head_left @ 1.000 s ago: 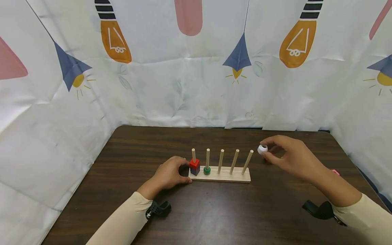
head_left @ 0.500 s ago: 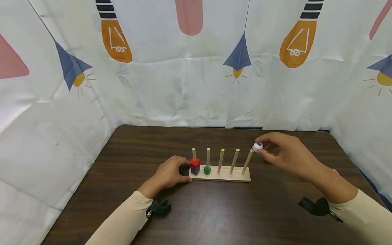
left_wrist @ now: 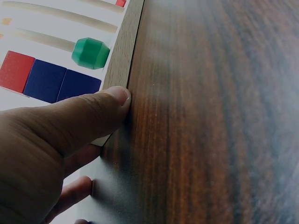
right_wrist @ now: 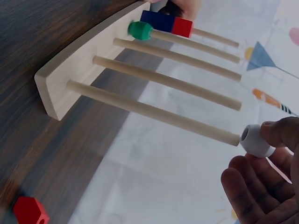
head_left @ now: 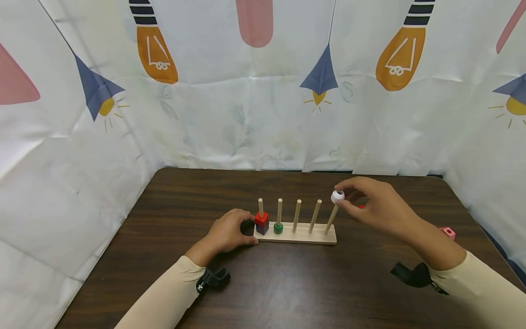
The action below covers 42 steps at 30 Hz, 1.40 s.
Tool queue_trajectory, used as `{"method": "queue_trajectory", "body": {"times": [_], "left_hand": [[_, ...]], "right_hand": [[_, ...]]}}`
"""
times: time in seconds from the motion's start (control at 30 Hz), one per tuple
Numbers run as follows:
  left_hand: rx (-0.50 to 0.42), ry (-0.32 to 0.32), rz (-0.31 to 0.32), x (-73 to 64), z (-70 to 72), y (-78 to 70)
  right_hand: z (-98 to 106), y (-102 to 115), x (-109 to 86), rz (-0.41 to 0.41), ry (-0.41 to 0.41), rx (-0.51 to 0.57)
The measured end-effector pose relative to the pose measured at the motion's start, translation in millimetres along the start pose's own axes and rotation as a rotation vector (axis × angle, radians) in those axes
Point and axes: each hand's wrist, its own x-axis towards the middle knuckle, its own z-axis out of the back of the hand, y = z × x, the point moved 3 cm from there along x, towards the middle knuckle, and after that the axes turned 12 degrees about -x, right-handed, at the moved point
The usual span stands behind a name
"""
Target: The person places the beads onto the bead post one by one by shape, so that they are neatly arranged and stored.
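Note:
A wooden peg board (head_left: 306, 237) with several upright pegs stands on the table. My left hand (head_left: 228, 233) grips its left end, thumb (left_wrist: 112, 100) on the front edge and fingers behind. On the leftmost peg, a red cube (left_wrist: 17, 71) sits over two dark blue cubes (left_wrist: 63, 84); a green bead (head_left: 278, 228) is at the foot of the neighbouring peg. My right hand (head_left: 376, 203) pinches a white bead (right_wrist: 256, 141) between thumb and fingers. The bead's hole faces the tip of the rightmost peg (right_wrist: 159, 116), right at its end.
A red faceted bead (right_wrist: 30, 211) lies on the table right of the board, mostly behind my right hand in the head view. A pink cube (head_left: 449, 233) with a hole lies farther right. A printed curtain (head_left: 255, 123) hangs behind the table (head_left: 271, 288).
My right hand has moved left with the white bead, from beside the board to the top of the rightmost peg. The left hand stays on the board's end.

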Motion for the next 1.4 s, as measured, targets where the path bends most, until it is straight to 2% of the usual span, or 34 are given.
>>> {"method": "queue_trajectory", "body": {"times": [0.3, 0.57, 0.87, 1.23, 1.4], "left_hand": [[0.002, -0.017, -0.012, 0.6, -0.1, 0.7], [0.009, -0.015, -0.013, 0.7, 0.1, 0.2], [0.011, -0.008, -0.012, 1.1, 0.4, -0.3], [0.015, -0.011, -0.02, 1.5, 0.9, -0.9], [0.023, -0.009, -0.012, 1.6, 0.1, -0.2]], "right_hand": [[-5.7, 5.9, 7.1, 0.031, -0.025, 0.026], [-9.8, 12.0, 12.0, -0.012, 0.02, 0.039], [-14.5, 17.7, 18.5, 0.021, 0.02, 0.065], [-22.9, 24.6, 26.9, 0.009, 0.054, 0.13], [-26.9, 29.2, 31.5, 0.012, 0.058, 0.124]]}}
